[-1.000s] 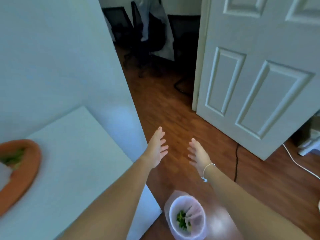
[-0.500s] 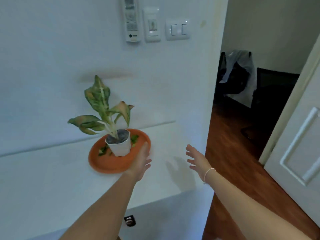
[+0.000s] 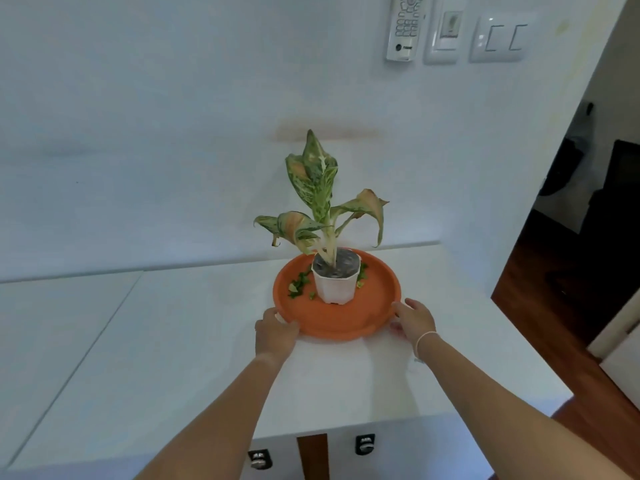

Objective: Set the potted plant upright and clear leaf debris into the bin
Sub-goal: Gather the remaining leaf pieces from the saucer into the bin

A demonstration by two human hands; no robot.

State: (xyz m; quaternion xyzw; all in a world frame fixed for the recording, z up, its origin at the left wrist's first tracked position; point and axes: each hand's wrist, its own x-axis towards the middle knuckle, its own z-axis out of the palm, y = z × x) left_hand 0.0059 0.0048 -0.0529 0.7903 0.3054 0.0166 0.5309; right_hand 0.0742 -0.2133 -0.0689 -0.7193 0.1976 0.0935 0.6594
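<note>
The plant (image 3: 322, 209) stands upright in its white pot (image 3: 335, 285) on the orange saucer (image 3: 346, 320), leaf bits (image 3: 298, 285) around it; your left hand (image 3: 275, 332) and right hand (image 3: 414, 320) grip the saucer's opposite rims on the counter (image 3: 173, 341).

Upright potted plant (image 3: 334, 268), leaf debris (image 3: 298, 285) beside

White wall (image 3: 173, 98) behind white counter (image 3: 166, 341); faint brownish smudge seen on wall above counter. Remote handset (image 3: 406, 27) mounted high on wall, beside it small control panel (image 3: 446, 29) and double light switch (image 3: 500, 38). Seam visible in counter top at left. Two dark latches (image 3: 364, 444) fitted on counter front. Doorway at right, dim room beyond; reddish-brown wooden floor (image 3: 540, 296). Soft, bluish light throughout.
</note>
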